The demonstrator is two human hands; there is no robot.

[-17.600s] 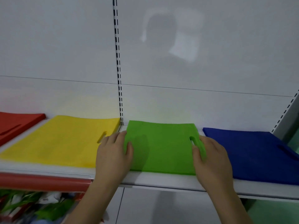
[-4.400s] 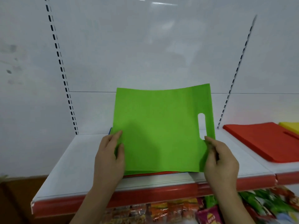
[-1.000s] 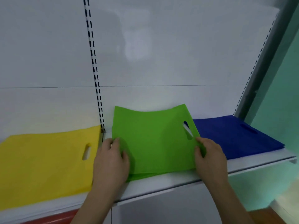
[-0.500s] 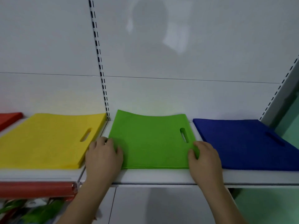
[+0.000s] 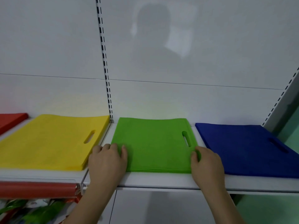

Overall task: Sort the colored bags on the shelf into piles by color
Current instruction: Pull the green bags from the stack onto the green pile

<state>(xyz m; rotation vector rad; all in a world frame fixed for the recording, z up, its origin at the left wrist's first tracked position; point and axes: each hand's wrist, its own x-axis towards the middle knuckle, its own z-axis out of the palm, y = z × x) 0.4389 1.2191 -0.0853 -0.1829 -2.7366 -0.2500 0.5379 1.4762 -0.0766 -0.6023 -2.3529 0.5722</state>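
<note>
Between the two hands, a green pile (image 5: 155,144) of flat bags lay on the white shelf (image 5: 161,180). On the pile's near-left corner rested the left hand (image 5: 107,160), fingers loosely extended and pressing down on the top bag without gripping it. At the near-right corner the right hand (image 5: 206,164) lay against the pile's edge with its thumb on top; whether it pinched the fabric could not be told. Each bag looked like matte, non-woven cloth, rectangular, with an oval die-cut handle slot near its right side. A yellow pile (image 5: 48,141) sat just left of the green, a blue pile (image 5: 246,147) just right, and a red pile (image 5: 11,120) lay at the far left.
</note>
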